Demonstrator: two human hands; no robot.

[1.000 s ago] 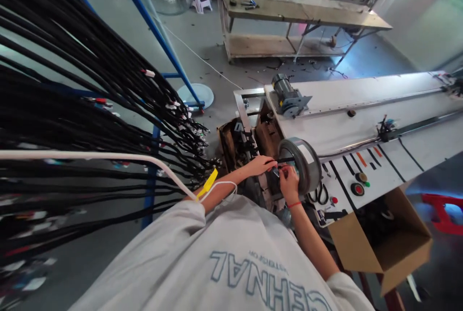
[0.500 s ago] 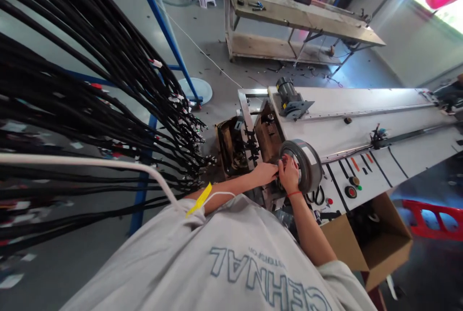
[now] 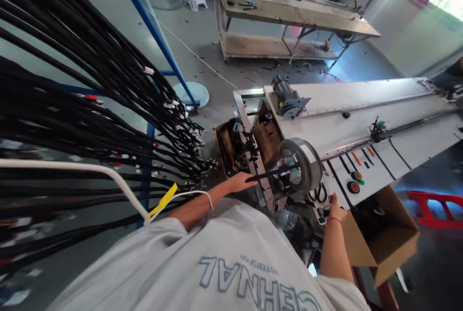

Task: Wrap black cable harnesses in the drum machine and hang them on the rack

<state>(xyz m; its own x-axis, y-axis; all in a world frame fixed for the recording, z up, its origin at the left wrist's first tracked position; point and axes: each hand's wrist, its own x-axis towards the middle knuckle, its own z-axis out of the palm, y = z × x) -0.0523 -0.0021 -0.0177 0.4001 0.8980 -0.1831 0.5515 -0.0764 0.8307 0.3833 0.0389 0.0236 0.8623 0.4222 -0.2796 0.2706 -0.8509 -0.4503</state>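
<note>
My left hand point(image 3: 240, 182) is closed on one end of a thin black cable point(image 3: 271, 173), left of the round machine. The cable runs rightward into the opening of the grey ring point(image 3: 314, 169), which stands upright at the bench's near left end. Away from the ring, my right hand point(image 3: 336, 209) reaches to the near edge of the white bench, its fingers bunched together. What those fingers hold is too small to make out. Black-handled scissors point(image 3: 319, 193) lie just left of the right hand.
On the white bench point(image 3: 325, 132) are a motor point(image 3: 284, 91), tape rolls point(image 3: 353, 186) and several dark strips. An open cardboard box point(image 3: 392, 238) stands at its near edge. Bundles of black cables point(image 3: 90, 55) hang at left. A red plastic piece point(image 3: 434, 209) is at right.
Both hands were together at the ring's opening. My left hand has moved left with the cable end, stretching the cable out; my right hand has moved right to the bench edge by the scissors.
</note>
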